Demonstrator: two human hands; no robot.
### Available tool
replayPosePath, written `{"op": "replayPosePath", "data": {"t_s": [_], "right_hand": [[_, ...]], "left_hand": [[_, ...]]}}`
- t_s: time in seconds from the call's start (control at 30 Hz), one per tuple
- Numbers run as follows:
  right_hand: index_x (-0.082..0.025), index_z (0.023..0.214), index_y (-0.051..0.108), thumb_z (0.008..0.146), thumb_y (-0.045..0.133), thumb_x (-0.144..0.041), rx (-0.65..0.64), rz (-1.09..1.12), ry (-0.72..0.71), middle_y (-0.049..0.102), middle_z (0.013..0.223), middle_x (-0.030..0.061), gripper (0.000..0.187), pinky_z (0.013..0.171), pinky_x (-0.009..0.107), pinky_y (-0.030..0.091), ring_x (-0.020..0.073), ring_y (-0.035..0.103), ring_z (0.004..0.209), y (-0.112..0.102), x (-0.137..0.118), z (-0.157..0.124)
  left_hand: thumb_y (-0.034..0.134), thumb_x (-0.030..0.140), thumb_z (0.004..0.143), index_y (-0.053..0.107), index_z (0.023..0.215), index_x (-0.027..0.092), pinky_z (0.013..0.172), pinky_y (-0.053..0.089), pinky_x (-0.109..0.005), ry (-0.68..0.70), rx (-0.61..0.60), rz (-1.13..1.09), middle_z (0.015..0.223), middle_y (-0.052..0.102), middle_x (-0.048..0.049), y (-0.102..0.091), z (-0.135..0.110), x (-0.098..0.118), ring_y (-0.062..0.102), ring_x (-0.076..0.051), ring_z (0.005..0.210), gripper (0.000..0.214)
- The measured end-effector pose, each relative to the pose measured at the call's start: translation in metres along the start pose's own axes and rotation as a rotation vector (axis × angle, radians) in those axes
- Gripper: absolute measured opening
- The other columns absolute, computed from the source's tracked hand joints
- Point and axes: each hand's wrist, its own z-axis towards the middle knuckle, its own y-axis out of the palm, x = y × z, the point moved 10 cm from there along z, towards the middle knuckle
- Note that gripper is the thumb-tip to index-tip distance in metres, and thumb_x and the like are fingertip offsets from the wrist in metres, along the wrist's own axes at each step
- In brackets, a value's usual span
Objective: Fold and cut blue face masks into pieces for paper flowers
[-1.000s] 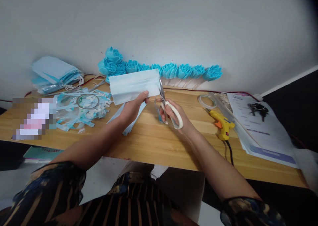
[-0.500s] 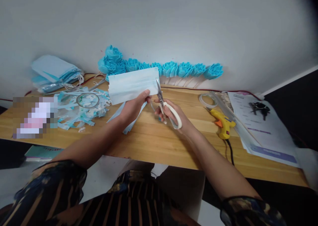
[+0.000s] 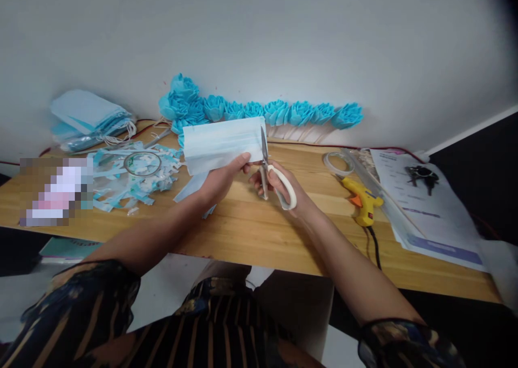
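A pale blue face mask sheet (image 3: 220, 141) is pinched between the thumb and fingers of my left hand (image 3: 224, 176), raised over the table. My right hand (image 3: 289, 187) is closed round the white handles of a pair of scissors (image 3: 264, 147). Their metal blades point upward at the right edge of the mask, and the blades look nearly closed there. Under my left hand lie more pale blue mask pieces (image 3: 188, 187), partly hidden by the wrist.
Several blue fabric flowers (image 3: 277, 111) line the wall. To the left are stacked masks (image 3: 87, 114), cut scraps (image 3: 162, 176) and a tape roll (image 3: 142, 164). On the right lie a yellow glue gun (image 3: 364, 200), another tape roll (image 3: 339, 163), papers (image 3: 429, 211) and keys (image 3: 422, 176).
The mask has shifted slightly right and down with my left hand. The scissor blades have come closer together at its right edge.
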Motion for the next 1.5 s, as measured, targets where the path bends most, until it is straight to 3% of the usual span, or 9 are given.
{"op": "replayPosePath", "data": {"t_s": [0.2, 0.5, 0.8, 1.2, 1.5], "right_hand": [[-0.021, 0.102, 0.064, 0.081, 0.073, -0.077, 0.028, 0.006, -0.013, 0.067, 0.09, 0.0027, 0.06, 0.061, 0.027, 0.052, 0.0132, 0.062, 0.07, -0.003, -0.001, 0.0], [-0.021, 0.096, 0.062, 0.081, 0.072, -0.078, 0.045, -0.039, -0.047, 0.062, 0.082, -0.0008, 0.06, 0.055, 0.027, 0.051, 0.011, 0.06, 0.062, -0.005, -0.006, 0.0], [-0.021, 0.094, 0.06, 0.082, 0.071, -0.078, 0.061, -0.048, -0.036, 0.061, 0.074, -0.0025, 0.06, 0.043, 0.024, 0.04, 0.0086, 0.056, 0.051, -0.004, -0.009, -0.001], [-0.021, 0.089, 0.061, 0.073, 0.076, -0.082, 0.129, -0.051, 0.022, 0.061, 0.067, -0.004, 0.064, 0.037, 0.022, 0.039, 0.0079, 0.053, 0.043, -0.008, -0.003, 0.0], [-0.019, 0.099, 0.066, 0.074, 0.077, -0.077, 0.144, -0.027, 0.032, 0.06, 0.065, -0.0051, 0.064, 0.035, 0.02, 0.037, 0.007, 0.051, 0.042, -0.01, 0.001, -0.001]], "left_hand": [[0.061, 0.058, 0.087, 0.056, 0.06, 0.024, 0.097, 0.049, -0.037, 0.062, 0.052, 0.2, 0.078, 0.07, -0.0049, -0.002, -0.006, 0.01, 0.067, -0.025, 0.088, 0.044], [0.059, 0.056, 0.086, 0.055, 0.06, 0.025, 0.098, 0.05, -0.041, 0.075, 0.034, 0.282, 0.081, 0.073, -0.0066, 0.002, -0.009, 0.024, 0.068, -0.028, 0.091, 0.041], [0.065, 0.056, 0.084, 0.058, 0.059, 0.025, 0.095, 0.05, -0.04, 0.097, 0.048, 0.163, 0.077, 0.069, -0.0074, -0.001, -0.007, 0.02, 0.064, -0.028, 0.087, 0.04], [0.067, 0.052, 0.084, 0.059, 0.057, 0.025, 0.095, 0.049, -0.039, 0.069, 0.04, 0.138, 0.078, 0.069, -0.0067, 0.0, -0.007, 0.017, 0.065, -0.027, 0.087, 0.04], [0.069, 0.051, 0.086, 0.061, 0.059, 0.025, 0.095, 0.049, -0.04, 0.052, 0.06, 0.132, 0.079, 0.07, -0.0075, -0.002, -0.007, 0.014, 0.067, -0.028, 0.088, 0.038]]}}
